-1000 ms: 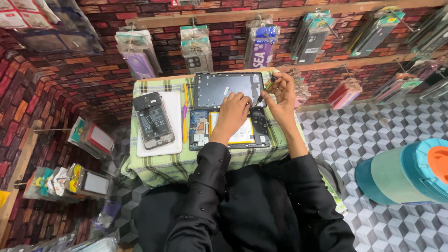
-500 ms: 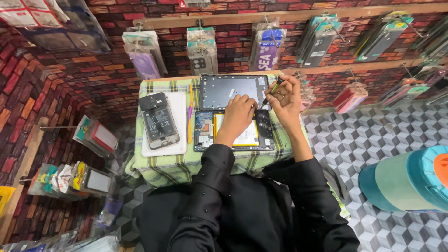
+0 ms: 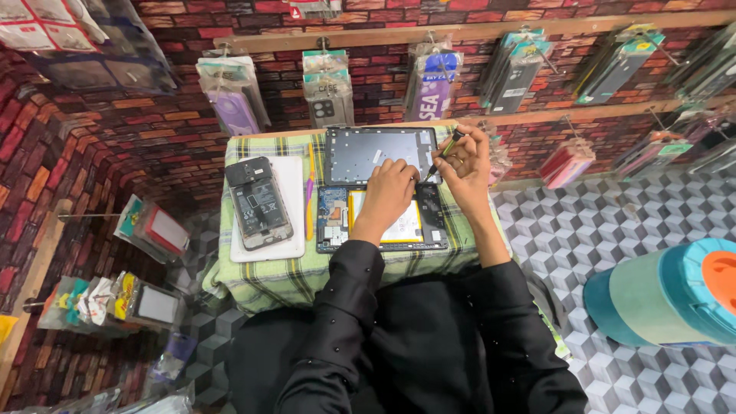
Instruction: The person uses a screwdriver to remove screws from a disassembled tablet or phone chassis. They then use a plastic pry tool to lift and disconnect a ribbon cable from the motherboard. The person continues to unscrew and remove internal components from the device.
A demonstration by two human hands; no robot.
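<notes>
Pressing my left hand (image 3: 389, 192) flat on the opened tablet (image 3: 382, 217), I cover the seam where its body meets the detached back panel (image 3: 379, 152) lying just beyond it. The tablet is a thin rectangle with its insides bared: a pale yellow-edged battery (image 3: 399, 228) in the middle, dark circuit boards to either side. The panel is a matt grey shell, smooth and slightly shiny. My fingers are spread and curled a little, holding nothing, only bearing down.

My right hand (image 3: 465, 165) is raised at the tablet's far right corner, wrist bent, thumb and fingers pinched around a slim dark screwdriver (image 3: 445, 153) with a yellow-green band near the top. Its tip slants down towards the panel's right edge, close to my left fingertips.

Both sleeves are black, loose cloth with small studs.

The worktop (image 3: 261, 280) is draped in a green and white checked cloth, soft and creased at the hanging edge. To the left lies a white mat (image 3: 290, 222) bearing an opened phone (image 3: 257, 202), tilted, its dark innards showing. A yellow pry tool (image 3: 310, 195) lies between mat and tablet.
</notes>
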